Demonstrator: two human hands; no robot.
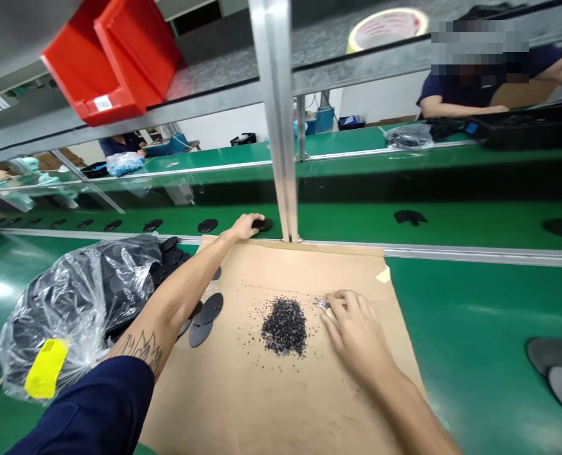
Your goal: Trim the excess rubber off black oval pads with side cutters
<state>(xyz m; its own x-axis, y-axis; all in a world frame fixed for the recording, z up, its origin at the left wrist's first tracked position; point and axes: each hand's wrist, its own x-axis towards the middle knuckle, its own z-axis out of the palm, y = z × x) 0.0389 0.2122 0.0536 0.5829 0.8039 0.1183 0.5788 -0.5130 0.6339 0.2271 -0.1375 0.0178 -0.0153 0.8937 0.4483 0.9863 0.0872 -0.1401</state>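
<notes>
My left hand [246, 226] reaches across to the green belt beyond the metal rail, its fingers closed on a dark disc [264, 224]. Over the brown cardboard sheet [262, 404], my right hand [352, 319] is closed around small metal nippers [322, 304], whose tips point left. Just left of the nippers lies a pile of small black bits [285, 327], with loose ones scattered round it. Several black oval pieces [211, 308] overlap on the cardboard beside my left forearm.
A clear bag of black parts [82, 303] with a yellow label stands at the left. Dark discs [208, 225] line the belt. A metal post [281, 126] rises ahead, under a shelf with a red bin [120, 63] and tape roll [388, 28]. A person [484, 82] sits beyond.
</notes>
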